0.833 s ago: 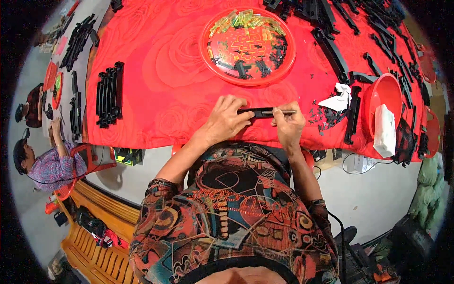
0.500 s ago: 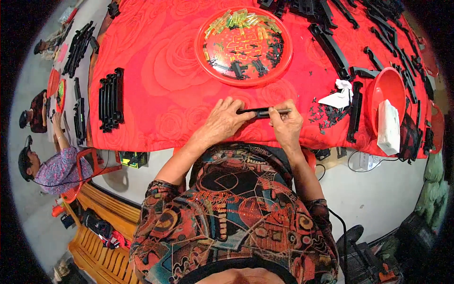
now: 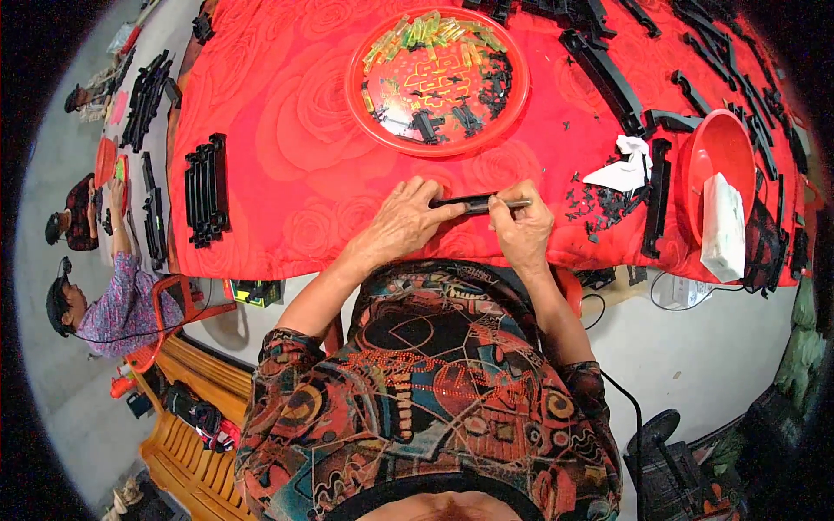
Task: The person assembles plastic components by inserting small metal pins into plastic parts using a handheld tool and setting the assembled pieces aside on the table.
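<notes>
Near the table's front edge, my left hand (image 3: 407, 217) grips the left end of a dark plastic strip (image 3: 473, 205), with fingers on its far side. My right hand (image 3: 524, 227) is closed at the other end, pinching a slim grey-silver tool (image 3: 522, 202); its exact kind is hard to make out. Its tip, partly hidden by my fingers, is against or close to the strip. Beyond my hands stands a round red tray (image 3: 358, 117) with small black parts (image 3: 426, 127) and clear yellowish-green pieces (image 3: 434, 30).
Left on the red tablecloth (image 3: 304, 204) lies a row of black strips (image 3: 205, 193). To the right are scattered black bits (image 3: 601, 207), a crumpled white tissue (image 3: 621, 174), a red bowl (image 3: 692, 165) and a white block-shaped pack (image 3: 723, 230). A co-worker (image 3: 130, 300) sits at far left.
Both hands keep their hold on the strip, with only slight finger movement. The view has shifted a little. The co-worker's arm now reaches further forward toward small green pieces.
</notes>
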Demonstrator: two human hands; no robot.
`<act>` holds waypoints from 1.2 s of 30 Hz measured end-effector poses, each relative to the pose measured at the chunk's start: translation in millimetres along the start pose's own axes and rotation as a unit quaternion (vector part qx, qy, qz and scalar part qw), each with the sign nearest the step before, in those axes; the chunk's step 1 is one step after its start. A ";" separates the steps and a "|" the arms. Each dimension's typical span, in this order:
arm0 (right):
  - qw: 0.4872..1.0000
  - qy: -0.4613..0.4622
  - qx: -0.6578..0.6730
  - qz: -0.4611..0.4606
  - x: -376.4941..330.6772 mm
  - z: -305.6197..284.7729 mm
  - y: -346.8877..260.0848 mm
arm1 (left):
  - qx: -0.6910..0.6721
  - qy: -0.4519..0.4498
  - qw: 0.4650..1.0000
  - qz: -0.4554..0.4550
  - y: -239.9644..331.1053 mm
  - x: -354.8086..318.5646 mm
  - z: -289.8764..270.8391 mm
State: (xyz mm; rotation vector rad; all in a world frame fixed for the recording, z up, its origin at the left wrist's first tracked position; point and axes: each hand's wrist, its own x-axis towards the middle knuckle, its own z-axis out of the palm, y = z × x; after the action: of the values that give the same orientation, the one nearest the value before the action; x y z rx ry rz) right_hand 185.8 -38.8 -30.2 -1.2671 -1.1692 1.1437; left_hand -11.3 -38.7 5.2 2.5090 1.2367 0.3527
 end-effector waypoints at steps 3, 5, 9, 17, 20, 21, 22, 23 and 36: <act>1.000 -0.001 -0.030 0.000 0.7 0.3 -1.2 | -0.027 0.027 0.999 0.008 -1.3 -1.0 1.4; 0.999 -0.007 -0.036 -0.002 -0.6 0.2 -1.1 | -0.034 0.058 0.998 0.013 -0.7 -2.1 2.6; 0.999 -0.007 -0.043 0.006 -1.0 1.2 -5.2 | -0.045 0.122 0.991 0.000 2.0 -6.6 7.3; 0.997 0.005 -0.073 0.006 1.3 1.8 -8.1 | -0.060 0.154 0.986 0.002 -0.4 -4.6 15.2; 0.996 -0.010 -0.086 0.004 4.1 4.7 -11.2 | -0.055 0.157 0.986 0.002 -1.6 -6.0 14.5; 0.996 -0.015 -0.084 0.003 5.1 6.3 -12.5 | -0.049 0.156 0.986 -0.002 -1.5 -6.9 13.2; 0.999 -0.020 -0.049 0.012 5.9 8.6 -13.4 | -0.043 0.160 0.986 -0.010 -1.5 -8.7 12.2; 0.999 -0.028 -0.012 0.022 7.0 11.0 -14.5 | -0.043 0.157 0.987 -0.005 -1.7 -9.5 11.6; 0.990 0.012 0.109 -0.086 -4.7 -16.7 -24.5 | -0.041 0.235 0.969 -0.063 -7.2 -69.8 -3.4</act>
State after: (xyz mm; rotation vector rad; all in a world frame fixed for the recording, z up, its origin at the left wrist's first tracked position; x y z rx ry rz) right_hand 201.5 -44.6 -5.2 -0.9910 -1.0811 1.0929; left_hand -59.3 -89.8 0.1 2.3331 1.5039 0.9883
